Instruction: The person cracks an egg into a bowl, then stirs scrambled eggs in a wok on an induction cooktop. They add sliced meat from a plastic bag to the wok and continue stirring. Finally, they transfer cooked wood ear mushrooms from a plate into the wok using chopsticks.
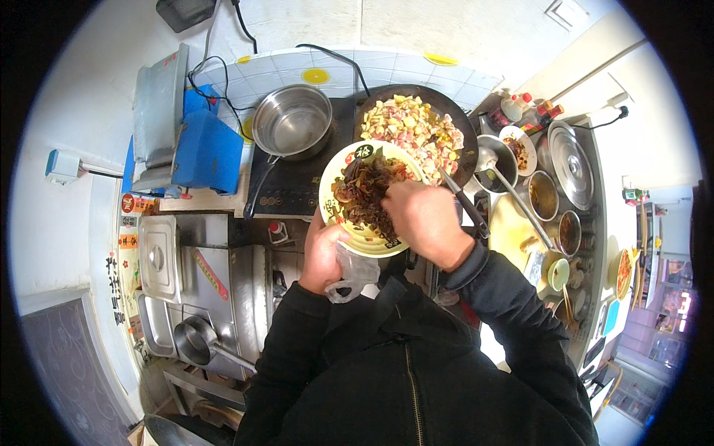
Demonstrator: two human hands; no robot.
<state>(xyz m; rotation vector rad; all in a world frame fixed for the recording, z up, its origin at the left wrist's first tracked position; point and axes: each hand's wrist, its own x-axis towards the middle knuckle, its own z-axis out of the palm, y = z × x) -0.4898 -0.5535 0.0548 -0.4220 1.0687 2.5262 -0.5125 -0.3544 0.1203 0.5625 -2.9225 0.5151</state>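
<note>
My left hand (pixel 325 257) grips the near-left rim of a pale yellow plate (pixel 397 153) with printed characters on it. A crumpled clear plastic bag (pixel 357 270) hangs beneath the plate, beside that hand. Dark brown dried seasonings (pixel 365 192) are heaped on the plate. My right hand (pixel 427 220) reaches over the plate's right side, its curled fingers at the heap and the fingertips hidden. Just beyond the plate, a wide dark wok (pixel 468 134) holds diced pale meat and yellowish pieces (pixel 413 125). A dark-handled utensil (pixel 471 209) rests at the wok's near-right edge.
A steel pot (pixel 293 122) stands left of the wok on the black induction cooktop (pixel 284 187). To the right are a ladle (pixel 521 206), seasoning pots (pixel 543 195), a steel lid (pixel 570 164) and bottles (pixel 538 117). A blue-and-metal appliance (pixel 206 148) stands at the left.
</note>
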